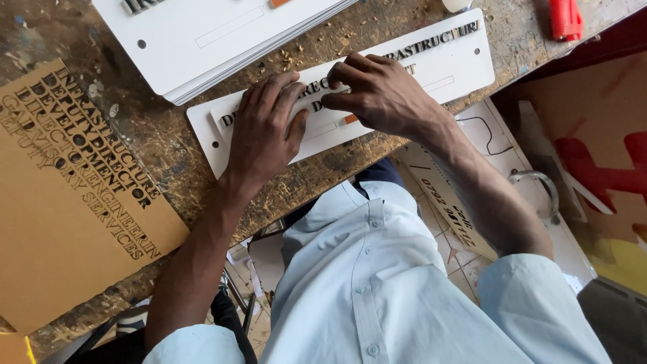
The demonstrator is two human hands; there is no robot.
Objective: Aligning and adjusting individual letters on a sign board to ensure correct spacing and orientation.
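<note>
Nearest the camera is the person's pale blue buttoned shirt (377,283), with both sleeves rolled above the forearms. Beyond it runs the near edge of a worn, scratched workbench (168,141) strewn with fine wood chips.

The left hand (266,131) lies palm down on a white sign plate (431,64) that runs at a slant from the near left to the far right of the bench. Its fingers are extended and held close together, pressing flat on a narrower white strip (323,128) laid over the plate; they grip nothing. The right hand (381,94) sits just beside the left hand, on the right. Its fingers are curled and narrow, with the fingertips touching the raised dark letters (431,44) on the plate. Whether a letter is pinched between the fingertips cannot be told.

At the left of the bench lies a brown cardboard sheet (60,222) with rows of cut-out letters. At the far left rests a stack of white plates (202,40). At the far right corner lies a red tool handle (565,19).
</note>
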